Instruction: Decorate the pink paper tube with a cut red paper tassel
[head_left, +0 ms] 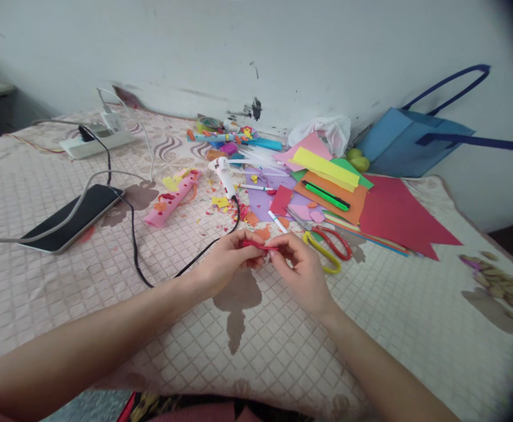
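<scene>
Between my two hands is a small strip of red paper [258,245], held just above the tablecloth. My left hand [230,261] pinches its left end, and my right hand [298,266] pinches the right end with thumb and forefinger. Part of the paper is covered by my fingers. Close to my right hand lie scissors [335,243] with red and yellow handles, and a white marker [277,221]. Beyond my left hand rests a white glue gun [224,177] with a black cord. Coloured paper scraps [230,208] are scattered around it.
Coloured paper sheets [406,211] and a green cutter knife [326,195] lie to the right, before a blue bag [414,140]. Leftward are a decorated pink paper roll [172,202], a dark tablet-like device [74,217] and a power strip [98,142]. Cords cross the table.
</scene>
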### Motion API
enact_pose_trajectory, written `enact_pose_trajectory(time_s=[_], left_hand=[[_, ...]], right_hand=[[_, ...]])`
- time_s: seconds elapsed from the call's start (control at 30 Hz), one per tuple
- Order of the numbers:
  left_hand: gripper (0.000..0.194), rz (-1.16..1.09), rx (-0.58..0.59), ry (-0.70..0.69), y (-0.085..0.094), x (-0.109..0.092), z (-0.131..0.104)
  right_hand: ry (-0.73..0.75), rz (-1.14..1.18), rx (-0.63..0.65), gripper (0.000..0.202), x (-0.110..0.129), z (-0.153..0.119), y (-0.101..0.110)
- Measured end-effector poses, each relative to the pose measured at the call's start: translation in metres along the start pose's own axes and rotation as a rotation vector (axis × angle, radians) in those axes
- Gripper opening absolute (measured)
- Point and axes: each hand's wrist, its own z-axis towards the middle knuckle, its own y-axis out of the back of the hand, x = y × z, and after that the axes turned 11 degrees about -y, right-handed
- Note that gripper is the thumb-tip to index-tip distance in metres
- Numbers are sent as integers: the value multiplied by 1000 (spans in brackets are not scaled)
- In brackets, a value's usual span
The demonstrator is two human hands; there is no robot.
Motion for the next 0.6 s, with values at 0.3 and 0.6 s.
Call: enact_pose_trajectory(time_s=[0.3, 0.6], left_hand=[[18, -85, 44, 6, 3, -2, 2], [19, 197, 53, -103, 4, -2, 2]], right_hand=[[86, -108, -37, 11, 1, 1, 4], [-81, 23, 41, 10, 2, 0, 5]])
